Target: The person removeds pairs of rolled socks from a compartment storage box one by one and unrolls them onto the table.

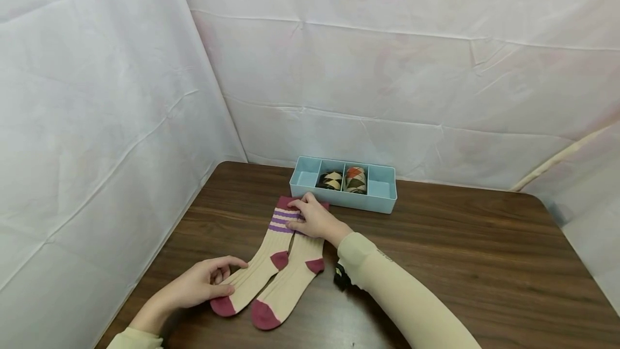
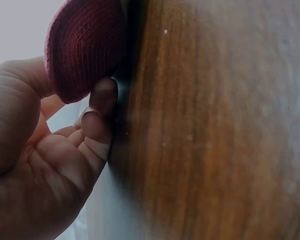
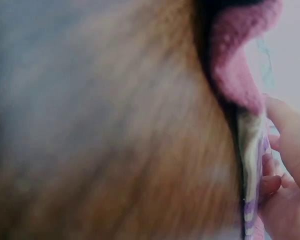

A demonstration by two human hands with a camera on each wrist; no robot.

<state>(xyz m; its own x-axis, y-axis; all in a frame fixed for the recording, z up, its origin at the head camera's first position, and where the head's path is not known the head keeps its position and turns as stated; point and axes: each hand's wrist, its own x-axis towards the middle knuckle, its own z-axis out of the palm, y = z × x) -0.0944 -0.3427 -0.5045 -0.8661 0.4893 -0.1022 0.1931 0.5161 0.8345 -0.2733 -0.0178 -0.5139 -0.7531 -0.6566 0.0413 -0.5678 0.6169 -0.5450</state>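
Note:
Two cream socks lie side by side on a dark wooden table, with maroon cuffs, heels and toes and purple stripes. My left hand (image 1: 201, 281) rests at the toe end of the left sock (image 1: 259, 263), its thumb and index finger touching the edge. In the left wrist view the maroon toe (image 2: 87, 47) is close, with loosely bent fingers beside it near the tabletop. Across the cuffs lies my right hand (image 1: 317, 221), fingers spread over the stripes and partly covering the right sock (image 1: 296, 276). The right wrist view shows a pink-looking heel (image 3: 235, 75), blurred.
Behind the socks stands a light blue divided box (image 1: 344, 201). Its two middle compartments hold a rolled black-and-cream argyle sock (image 1: 331, 179) and a rolled orange-and-green argyle sock (image 1: 356, 179). White cloth (image 1: 387, 85) hangs around the wooden table (image 1: 460, 246).

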